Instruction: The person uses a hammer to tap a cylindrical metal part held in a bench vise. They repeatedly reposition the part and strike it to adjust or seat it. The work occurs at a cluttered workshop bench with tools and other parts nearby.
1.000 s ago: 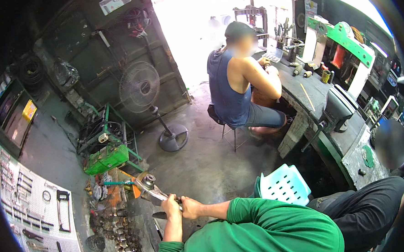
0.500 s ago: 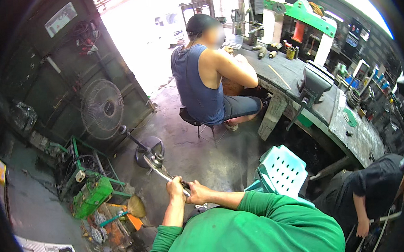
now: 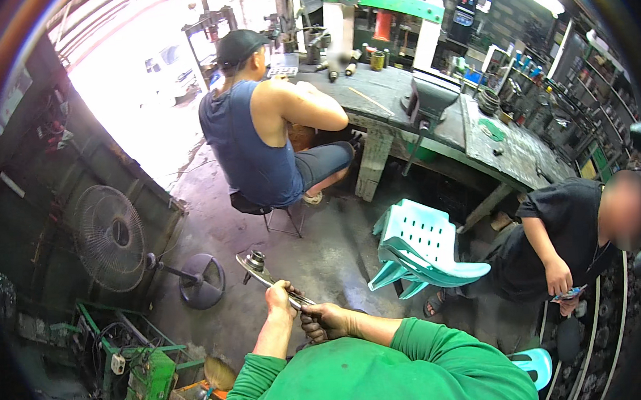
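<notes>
My left hand (image 3: 280, 296) is closed around the shank of a long silver metal part (image 3: 265, 273), which slants up and away from my body with a round hub (image 3: 255, 260) at its far end. Lower on the same part, beside my left hand, my right hand (image 3: 322, 321) is closed too, its fingertips darkened with grime. My green-sleeved forearms come up from below, and my torso hides whatever lies directly under the hands.
A turquoise plastic chair (image 3: 417, 245) stands ahead-right. A seated co-worker (image 3: 253, 153) faces the workbench (image 3: 448, 139) with its vise (image 3: 431, 93). Another person (image 3: 554, 238) in black is at the right. A pedestal fan (image 3: 112, 236) and green cart (image 3: 149, 383) are at left.
The view has turned right, sliding fan, bench and seated co-worker leftward and bringing more of the person in black into sight. Both my hands still grip the metal part.
</notes>
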Motion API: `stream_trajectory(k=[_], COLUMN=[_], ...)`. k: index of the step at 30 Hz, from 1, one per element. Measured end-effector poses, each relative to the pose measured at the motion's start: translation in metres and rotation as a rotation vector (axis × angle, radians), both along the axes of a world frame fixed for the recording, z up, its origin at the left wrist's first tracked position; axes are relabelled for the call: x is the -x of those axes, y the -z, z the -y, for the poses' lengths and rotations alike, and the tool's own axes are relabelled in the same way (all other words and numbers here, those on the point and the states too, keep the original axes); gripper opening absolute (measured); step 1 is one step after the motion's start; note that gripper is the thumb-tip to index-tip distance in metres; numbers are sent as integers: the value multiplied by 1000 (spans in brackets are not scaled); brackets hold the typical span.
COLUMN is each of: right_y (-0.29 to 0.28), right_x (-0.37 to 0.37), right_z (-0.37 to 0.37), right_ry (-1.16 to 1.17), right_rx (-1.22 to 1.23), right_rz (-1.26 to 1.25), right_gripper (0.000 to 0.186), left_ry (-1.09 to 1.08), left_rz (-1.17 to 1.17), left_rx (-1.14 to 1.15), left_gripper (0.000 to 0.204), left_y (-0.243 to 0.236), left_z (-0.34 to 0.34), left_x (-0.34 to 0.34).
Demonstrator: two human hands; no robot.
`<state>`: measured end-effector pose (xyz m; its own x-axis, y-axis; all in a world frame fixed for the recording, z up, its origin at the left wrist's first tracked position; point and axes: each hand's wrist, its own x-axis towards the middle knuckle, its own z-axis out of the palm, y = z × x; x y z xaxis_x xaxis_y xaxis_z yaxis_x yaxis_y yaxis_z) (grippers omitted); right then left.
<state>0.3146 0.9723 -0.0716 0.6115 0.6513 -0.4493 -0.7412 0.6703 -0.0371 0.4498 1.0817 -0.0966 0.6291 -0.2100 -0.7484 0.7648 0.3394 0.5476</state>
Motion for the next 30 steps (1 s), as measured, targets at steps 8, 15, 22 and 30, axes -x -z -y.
stream_trajectory(k=[8,15,22,30], right_y=[1,-22,-66,-48], right_x=[15,13,1,-26], right_z=[1,7,6,13], right_ry=[19,-121,-304,-198], right_rx=[1040,1630,1775,1869], right_rz=[454,766,843,816], right_gripper=[39,46,43,98], left_ry=[98,117,34,63], left_rz=[-110,8,126,377], left_rx=[92,80,20,-258], left_gripper=[8,9,6,15], left_y=[4,-24,-32,-25], left_z=[18,25,16,2], left_x=[11,10,2,6])
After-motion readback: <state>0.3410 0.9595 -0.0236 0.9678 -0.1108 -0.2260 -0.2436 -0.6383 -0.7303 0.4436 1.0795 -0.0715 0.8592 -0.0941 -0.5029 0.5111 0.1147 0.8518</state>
